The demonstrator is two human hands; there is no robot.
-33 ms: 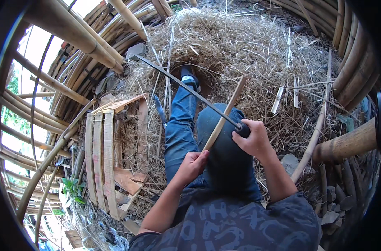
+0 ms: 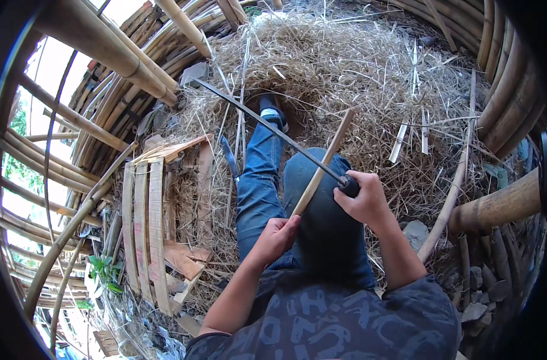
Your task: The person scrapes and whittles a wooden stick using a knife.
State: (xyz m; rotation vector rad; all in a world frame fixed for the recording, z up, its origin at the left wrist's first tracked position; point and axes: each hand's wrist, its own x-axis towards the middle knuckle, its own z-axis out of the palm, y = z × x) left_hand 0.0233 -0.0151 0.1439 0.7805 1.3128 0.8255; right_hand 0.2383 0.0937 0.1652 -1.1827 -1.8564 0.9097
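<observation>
My left hand [image 2: 275, 239] is closed around the lower end of a narrow wooden stick [image 2: 310, 188], which slants up and away to the right over my raised knee [image 2: 321, 231]. In my right hand [image 2: 369, 203] is the black handle of a long, thin-bladed machete [image 2: 284, 139]. Its dark blade points to the far left and crosses the stick near the stick's middle. Whether the edge touches the wood I cannot tell.
A slatted wooden crate [image 2: 156, 228] stands on the left. Near my shin a blue-handled tool [image 2: 229, 157] leans in the dry straw [image 2: 345, 66]. Bamboo poles [image 2: 99, 45] surround the place. Stones [image 2: 477, 309] and a thick bamboo pole [image 2: 495, 204] are at right.
</observation>
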